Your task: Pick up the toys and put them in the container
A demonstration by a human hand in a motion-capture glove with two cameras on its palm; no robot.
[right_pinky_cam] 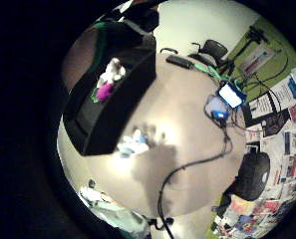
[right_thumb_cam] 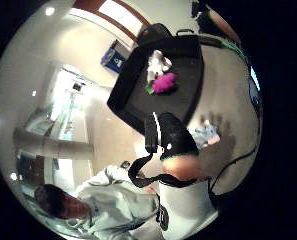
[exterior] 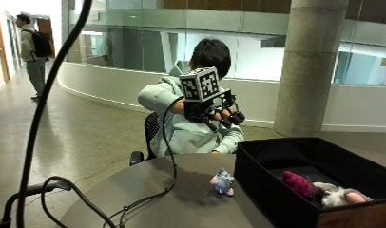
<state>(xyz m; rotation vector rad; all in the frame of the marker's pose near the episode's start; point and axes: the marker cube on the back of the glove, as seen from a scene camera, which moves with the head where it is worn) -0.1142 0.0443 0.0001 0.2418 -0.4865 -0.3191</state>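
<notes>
While the gloved right hand (exterior: 213,113) hangs raised above the round table (exterior: 174,199), its fingers (exterior: 233,118) loosely bent and holding nothing, a small blue toy (exterior: 223,182) stands on the tabletop just beside the black container (exterior: 269,190) — outside its near wall. Inside the container lie a magenta toy (exterior: 298,184) and a grey-white plush toy (exterior: 337,194), side by side, touching.

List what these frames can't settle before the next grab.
- Small blue-grey plush toy on the round grey table: blurred in both palm views, shape unclear.
- Black fabric container: outside view's edge cuts off its far end.
- Grey-white plush toy beside the magenta plush toy: near wall partly hides it.
</notes>
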